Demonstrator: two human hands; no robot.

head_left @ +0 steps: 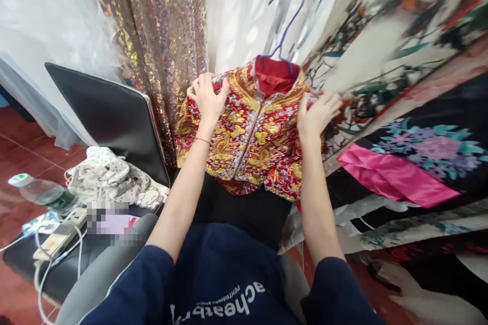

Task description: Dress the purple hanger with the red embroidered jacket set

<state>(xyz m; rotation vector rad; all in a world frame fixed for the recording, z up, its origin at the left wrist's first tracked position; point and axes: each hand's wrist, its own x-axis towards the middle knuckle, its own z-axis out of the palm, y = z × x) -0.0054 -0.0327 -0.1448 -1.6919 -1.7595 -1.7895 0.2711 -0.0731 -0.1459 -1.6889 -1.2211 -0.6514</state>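
Note:
A red jacket (255,137) with gold and silver embroidery hangs on a purple hanger (286,20) in front of me, its red lining showing at the collar. My left hand (208,96) grips the jacket's left shoulder with fingers curled over the fabric. My right hand (316,111) holds the jacket's right shoulder, fingers bent round its edge. The jacket's hem rests against my black-clad lap.
A sequinned gold dress (160,35) and white gowns hang behind. Floral fabrics and a pink satin piece (392,175) lie at the right. At the left stand a black chair back (110,111), a spotted cloth (110,177), a water bottle (41,193) and a power strip (61,233) with cables.

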